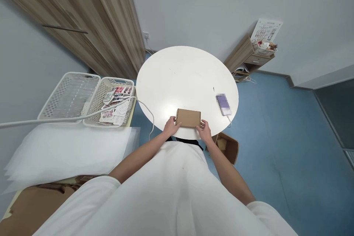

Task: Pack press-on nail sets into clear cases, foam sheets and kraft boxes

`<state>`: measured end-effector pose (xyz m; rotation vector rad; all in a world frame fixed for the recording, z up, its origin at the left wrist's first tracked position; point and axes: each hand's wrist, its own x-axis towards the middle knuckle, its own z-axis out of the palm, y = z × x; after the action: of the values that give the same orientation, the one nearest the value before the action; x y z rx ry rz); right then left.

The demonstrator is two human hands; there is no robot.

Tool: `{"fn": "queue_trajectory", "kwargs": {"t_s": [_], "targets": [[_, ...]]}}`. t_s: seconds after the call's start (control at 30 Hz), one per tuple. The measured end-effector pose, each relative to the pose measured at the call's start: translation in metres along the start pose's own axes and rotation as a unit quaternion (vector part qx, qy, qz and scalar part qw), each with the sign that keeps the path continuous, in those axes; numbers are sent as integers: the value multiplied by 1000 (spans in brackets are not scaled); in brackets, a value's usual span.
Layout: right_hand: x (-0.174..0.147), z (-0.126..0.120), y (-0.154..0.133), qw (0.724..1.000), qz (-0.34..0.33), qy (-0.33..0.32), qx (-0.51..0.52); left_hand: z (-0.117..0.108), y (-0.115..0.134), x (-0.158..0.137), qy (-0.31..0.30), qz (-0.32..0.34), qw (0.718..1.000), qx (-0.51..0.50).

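A small closed brown cardboard box (188,118) lies at the near edge of the round white table (185,70). My left hand (170,126) grips its left end, with the thumb over the near left corner and the fingers along the side. At the opposite end, my right hand (204,130) holds the near right corner between thumb and fingers. Some fingertips are hidden behind the box's sides.
A phone (223,104) with a cable lies on the table's right side. Left are a basket of printed cards (114,107), a basket of clear packets (72,94), white sheets (69,147) and a white cable (83,117). An open carton (230,147) stands on the floor.
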<state>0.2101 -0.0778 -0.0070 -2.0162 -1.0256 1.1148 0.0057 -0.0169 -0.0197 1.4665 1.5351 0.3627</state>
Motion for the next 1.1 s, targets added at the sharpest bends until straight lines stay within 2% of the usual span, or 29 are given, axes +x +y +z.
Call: {"fn": "queue_trajectory", "kwargs": {"t_s": [0.17,0.3,0.47,0.63,0.8,0.97,1.1], "targets": [[6,-14,-14,997,61,-4,-49,-5,1,6,-8,-25,1000,-2],[15,-24,-28,990,117,-72,-22,-7,5,8,-19,-18,1000,-4],[18,-18,-38,977,143,-145,57,-3,6,8,-25,18,1000,-5],[12,-8,-33,979,126,-131,89,-1,4,8,-2,29,999,-28],[10,-17,-27,971,111,-153,149,2,10,6,16,49,998,-42],[5,-46,-10,970,61,-116,203,22,35,-1,10,71,997,-26],[-5,-86,20,974,5,-43,222,52,70,-8,-21,105,994,5]]}}
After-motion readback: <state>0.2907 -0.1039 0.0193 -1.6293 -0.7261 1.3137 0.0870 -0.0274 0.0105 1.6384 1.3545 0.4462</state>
